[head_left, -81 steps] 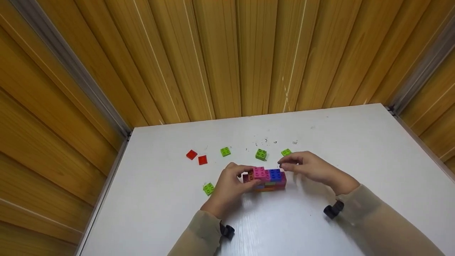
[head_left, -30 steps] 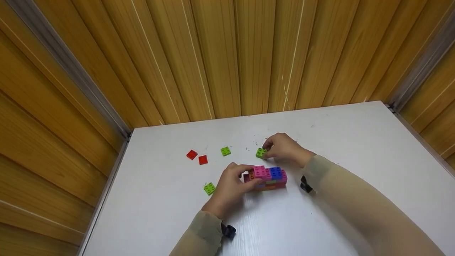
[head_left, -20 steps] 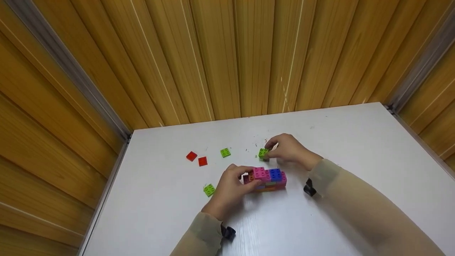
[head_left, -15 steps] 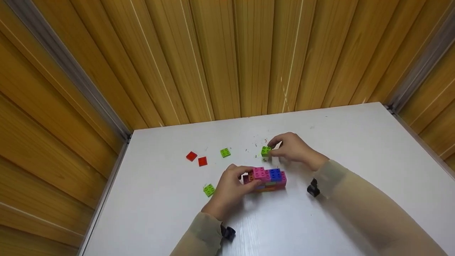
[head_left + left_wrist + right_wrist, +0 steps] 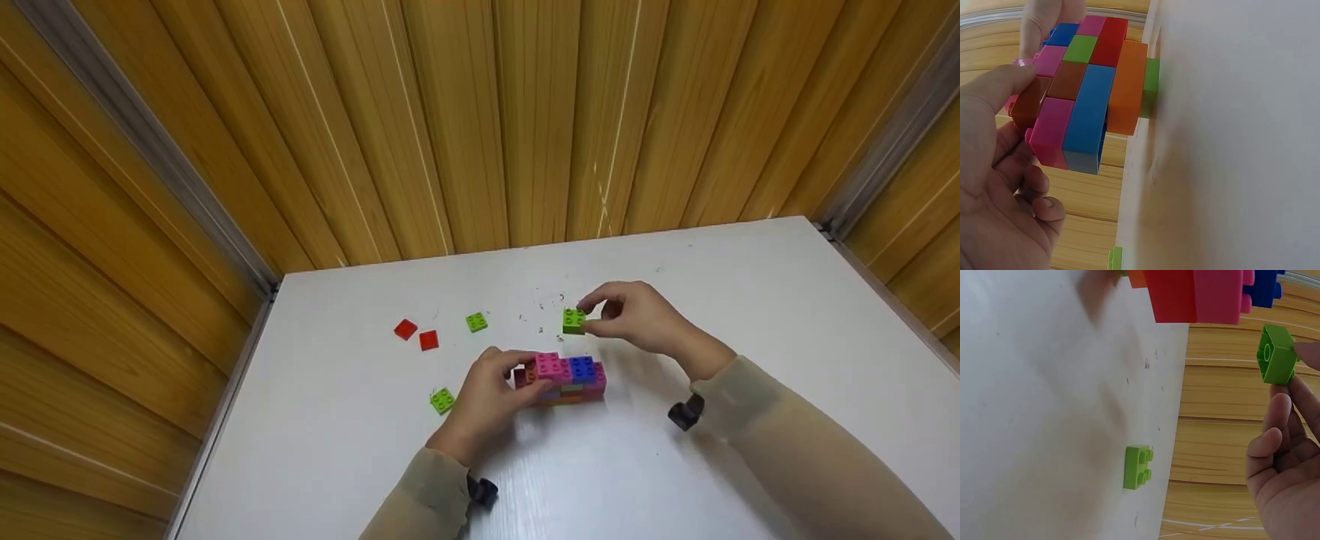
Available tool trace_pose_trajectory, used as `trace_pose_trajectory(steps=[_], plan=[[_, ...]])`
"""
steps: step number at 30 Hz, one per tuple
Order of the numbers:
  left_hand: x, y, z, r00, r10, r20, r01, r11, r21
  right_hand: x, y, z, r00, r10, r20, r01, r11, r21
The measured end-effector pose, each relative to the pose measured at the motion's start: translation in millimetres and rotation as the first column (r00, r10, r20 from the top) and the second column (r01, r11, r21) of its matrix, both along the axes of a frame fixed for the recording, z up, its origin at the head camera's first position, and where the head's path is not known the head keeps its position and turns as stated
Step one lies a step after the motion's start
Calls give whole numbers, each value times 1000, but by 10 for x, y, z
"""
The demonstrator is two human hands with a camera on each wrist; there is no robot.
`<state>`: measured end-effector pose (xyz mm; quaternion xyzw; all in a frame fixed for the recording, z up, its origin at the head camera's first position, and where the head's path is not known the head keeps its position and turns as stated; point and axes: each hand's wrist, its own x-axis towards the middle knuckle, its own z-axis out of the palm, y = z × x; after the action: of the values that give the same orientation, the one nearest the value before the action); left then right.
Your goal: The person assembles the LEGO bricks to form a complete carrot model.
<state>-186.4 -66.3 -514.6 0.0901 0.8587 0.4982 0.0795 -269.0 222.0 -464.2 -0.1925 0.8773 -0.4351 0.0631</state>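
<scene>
My left hand (image 5: pixel 487 390) grips the left end of a built block of toy bricks (image 5: pixel 577 370), thumb in front and fingers behind. Pink, blue, brown, red, orange and green bricks (image 5: pixel 1080 49) make up its layers, stacked in stepped rows. Just behind its right end, my right hand (image 5: pixel 645 319) pinches a green four-stud brick (image 5: pixel 574 321) between thumb and fingertips. The right wrist view shows this brick's hollow underside (image 5: pixel 1267 352), held off the table. The pads of the left fingers behind the block are partly hidden.
Two flat red tiles (image 5: pixel 406 328) lie at the back left of the white table (image 5: pixel 315 450). One loose green brick (image 5: pixel 476 322) is near them, another (image 5: pixel 442 400) left of my left hand. A further green brick (image 5: pixel 1135 467) lies below my right hand.
My right hand went from beside the block to a green brick behind it, took hold of it, lifted it and carried it a little to the right. The left hand kept its grip in place.
</scene>
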Motion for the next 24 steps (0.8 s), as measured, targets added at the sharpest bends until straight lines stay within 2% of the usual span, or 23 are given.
trace_pose_trajectory(steps=[6,16,24], plan=[[-1,-6,-9,1000,0,-5,0,1000,2,144,14,-16,998,54,-41,-57,996,-66],[4,1,-2,1000,-10,-22,10,1000,9,346,25,-130,984,151,-98,-162,980,-115],[13,-8,-2,998,-11,-63,11,1000,4,397,12,-262,972,178,-154,-200,970,-140]])
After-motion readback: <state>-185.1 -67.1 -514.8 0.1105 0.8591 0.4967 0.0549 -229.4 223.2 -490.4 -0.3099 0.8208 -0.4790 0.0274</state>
